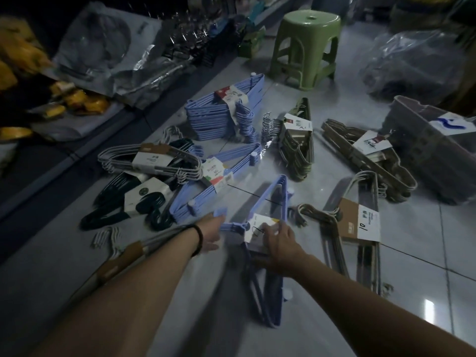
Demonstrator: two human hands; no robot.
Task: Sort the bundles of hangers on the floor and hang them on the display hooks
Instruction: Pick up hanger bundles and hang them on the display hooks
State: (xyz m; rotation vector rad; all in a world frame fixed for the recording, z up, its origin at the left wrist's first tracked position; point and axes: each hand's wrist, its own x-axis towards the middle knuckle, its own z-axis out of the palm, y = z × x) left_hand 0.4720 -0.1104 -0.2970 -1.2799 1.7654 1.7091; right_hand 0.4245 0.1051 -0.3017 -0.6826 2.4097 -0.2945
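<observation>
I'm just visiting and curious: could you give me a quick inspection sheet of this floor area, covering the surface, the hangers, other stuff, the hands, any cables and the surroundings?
Surface: pale tiled floor, glossy, dimly lit.
Job's things: blue hanger bundle under both hands; blue stack further back; white bundle lying over dark green bundle; olive bundles; grey bundle with brown label.
Clutter: green plastic stool; grey basket; clear plastic bag.
Hands: left hand at the blue bundle's hook end, a white bundle hanging on its forearm; right hand with fingers on the bundle's paper label.
Cables: nothing seen.
Surroundings: low shelf of packaged goods on the left; display hooks not seen.
</observation>
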